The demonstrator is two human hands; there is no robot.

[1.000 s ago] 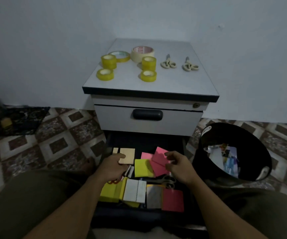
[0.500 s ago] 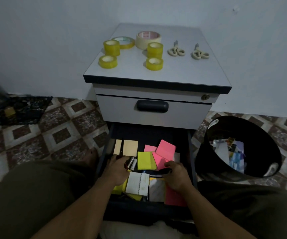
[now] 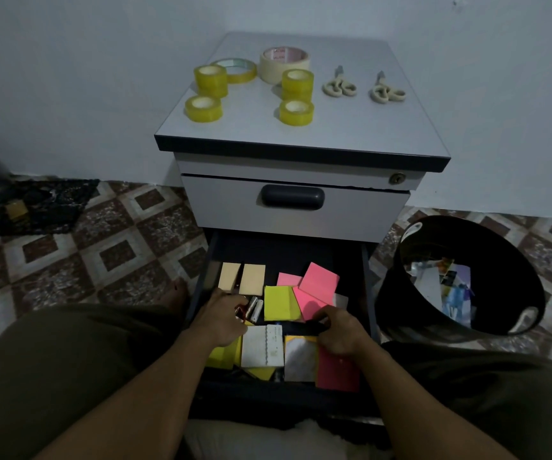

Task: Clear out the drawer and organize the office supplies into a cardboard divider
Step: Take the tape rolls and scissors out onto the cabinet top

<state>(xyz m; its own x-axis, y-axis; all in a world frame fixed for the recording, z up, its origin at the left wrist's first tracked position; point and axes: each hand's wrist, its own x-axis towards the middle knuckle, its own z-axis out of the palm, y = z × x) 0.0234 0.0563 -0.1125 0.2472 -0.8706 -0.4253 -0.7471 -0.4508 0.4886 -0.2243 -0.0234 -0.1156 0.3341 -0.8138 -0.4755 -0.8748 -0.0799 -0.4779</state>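
Pink pad (image 3: 337,371) at the near right corner of the drawer (image 3: 201,283), is that what the right hand (image 3: 339,333) has?

No. It pinched a pink one farther back a second ago, dropped it, and now curls round a dark thing (image 3: 301,328) mid-drawer. I can't make out what it is.

And the left hand (image 3: 221,322)?

It let go of a tan pad (image 3: 253,279) and came nearer. Its fingers are bent over some small metal cylinders (image 3: 254,307), but I can't tell whether they grip.

So what does that mean for the task?

I'd say the loose bits are coming out before the pads. The drawer is far from cleared, and no divider is in view.

Anything readable?

Only red print inside the masking tape (image 3: 284,63) at the far edge of the cabinet top (image 3: 334,137), too small to read. The yellow tape rolls (image 3: 203,108), scissors (image 3: 339,87) and bin (image 3: 400,293) show no writing.
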